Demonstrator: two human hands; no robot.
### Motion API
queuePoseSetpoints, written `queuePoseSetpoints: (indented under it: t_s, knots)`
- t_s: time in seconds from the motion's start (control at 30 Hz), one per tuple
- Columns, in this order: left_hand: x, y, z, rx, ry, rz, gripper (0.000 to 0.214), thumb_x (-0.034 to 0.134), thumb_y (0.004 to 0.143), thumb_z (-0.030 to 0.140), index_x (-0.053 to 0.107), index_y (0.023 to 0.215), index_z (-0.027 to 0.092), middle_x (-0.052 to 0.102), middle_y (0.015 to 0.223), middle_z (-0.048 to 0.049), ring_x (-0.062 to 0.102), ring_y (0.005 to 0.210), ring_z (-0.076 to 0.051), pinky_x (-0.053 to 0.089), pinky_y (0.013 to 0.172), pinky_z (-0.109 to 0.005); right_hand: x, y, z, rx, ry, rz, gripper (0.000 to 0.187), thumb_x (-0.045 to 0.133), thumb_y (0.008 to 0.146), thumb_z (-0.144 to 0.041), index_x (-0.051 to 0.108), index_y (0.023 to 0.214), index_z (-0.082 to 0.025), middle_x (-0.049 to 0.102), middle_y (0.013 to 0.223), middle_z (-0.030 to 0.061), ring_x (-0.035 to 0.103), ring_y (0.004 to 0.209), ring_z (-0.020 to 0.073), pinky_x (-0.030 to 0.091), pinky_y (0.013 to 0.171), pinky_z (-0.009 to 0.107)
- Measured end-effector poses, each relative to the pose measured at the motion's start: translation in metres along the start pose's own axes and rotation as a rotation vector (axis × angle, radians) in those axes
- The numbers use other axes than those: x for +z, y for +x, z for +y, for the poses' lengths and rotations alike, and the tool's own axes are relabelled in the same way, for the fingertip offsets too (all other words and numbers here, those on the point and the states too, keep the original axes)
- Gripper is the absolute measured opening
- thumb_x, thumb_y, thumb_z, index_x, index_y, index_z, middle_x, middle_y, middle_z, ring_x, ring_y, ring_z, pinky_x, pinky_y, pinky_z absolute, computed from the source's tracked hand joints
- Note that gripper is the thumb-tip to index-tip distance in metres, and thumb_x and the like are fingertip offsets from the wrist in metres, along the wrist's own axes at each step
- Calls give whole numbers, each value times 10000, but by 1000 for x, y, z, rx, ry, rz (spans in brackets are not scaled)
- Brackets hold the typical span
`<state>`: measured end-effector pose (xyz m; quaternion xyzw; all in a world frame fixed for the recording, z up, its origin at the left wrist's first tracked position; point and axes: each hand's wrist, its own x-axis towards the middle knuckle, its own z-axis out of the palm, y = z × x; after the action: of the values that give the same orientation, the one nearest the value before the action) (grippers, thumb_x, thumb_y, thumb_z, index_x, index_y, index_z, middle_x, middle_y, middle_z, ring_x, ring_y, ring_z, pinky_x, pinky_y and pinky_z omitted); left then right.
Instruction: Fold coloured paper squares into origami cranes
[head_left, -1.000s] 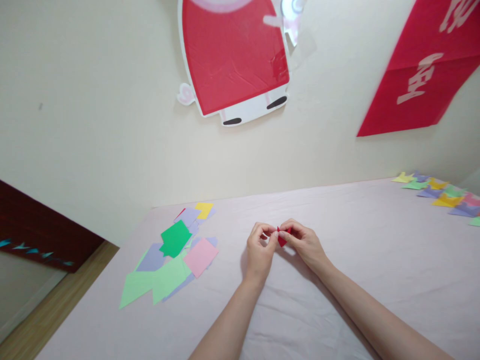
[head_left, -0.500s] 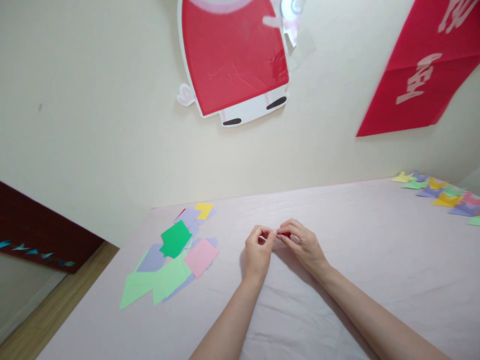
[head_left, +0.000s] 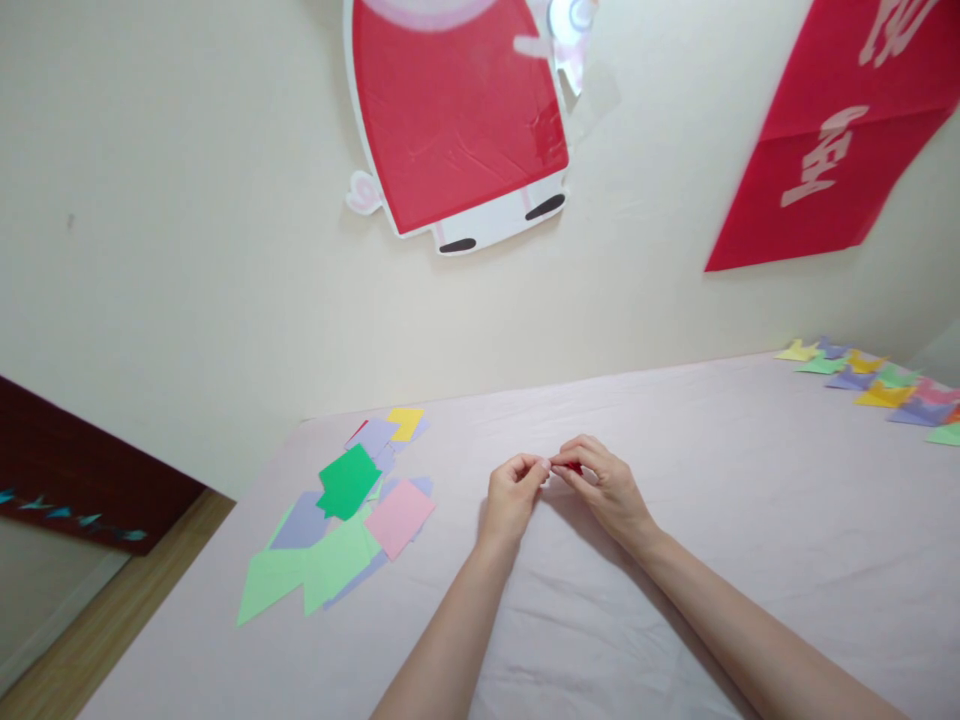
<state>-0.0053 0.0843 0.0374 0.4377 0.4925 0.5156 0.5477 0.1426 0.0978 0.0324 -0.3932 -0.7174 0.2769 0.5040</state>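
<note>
Just above the pink-white cloth, my two hands meet near the middle of the head view. My right hand [head_left: 609,495] is closed in a pinch around a small red piece of paper [head_left: 574,467], mostly hidden by the fingers. At the paper's left end, thumb and fingertips of my left hand [head_left: 511,500] are pressed together, closed on its edge. How the paper is folded cannot be made out.
Left of my hands lies a loose pile of coloured paper sheets, among them a green one [head_left: 350,482] and a pink one [head_left: 401,518]. Several folded paper shapes [head_left: 885,393] stand in rows at the far right. A wall [head_left: 225,250] rises behind the cloth-covered surface [head_left: 675,430].
The left fingers have drawn closer together, and the gap between thumb and forefinger has narrowed. My right hand keeps its pinch on the red paper. The view has shifted slightly.
</note>
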Motion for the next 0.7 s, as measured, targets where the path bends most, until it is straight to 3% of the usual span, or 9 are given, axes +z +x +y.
queuePoseSetpoints:
  t_s: [0.13,0.37,0.7]
  knots:
    - [-3,0,4,-142,-117,-86,334,741,668,455,634,698,140,560,653,-4,474,573,-95,375,549,-214,0,0,-1,2,35,-18,149,620,884,-324,685,781,-238,625,787,49,577,794,215,451,702,327]
    - [-5,-4,11,-241,-259,-188,326,768,639,413,605,751,155,564,702,-2,515,637,-96,451,633,-220,1,0,-3,1,65,7,158,642,865,-328,676,749,-227,619,750,38,574,741,198,451,679,315]
    - [-3,-3,9,-140,-163,-219,305,700,703,440,563,769,176,576,697,0,530,623,-109,435,641,-237,-1,0,0,138,197,9,212,665,841,-394,684,731,-214,614,739,23,536,688,172,419,642,297]
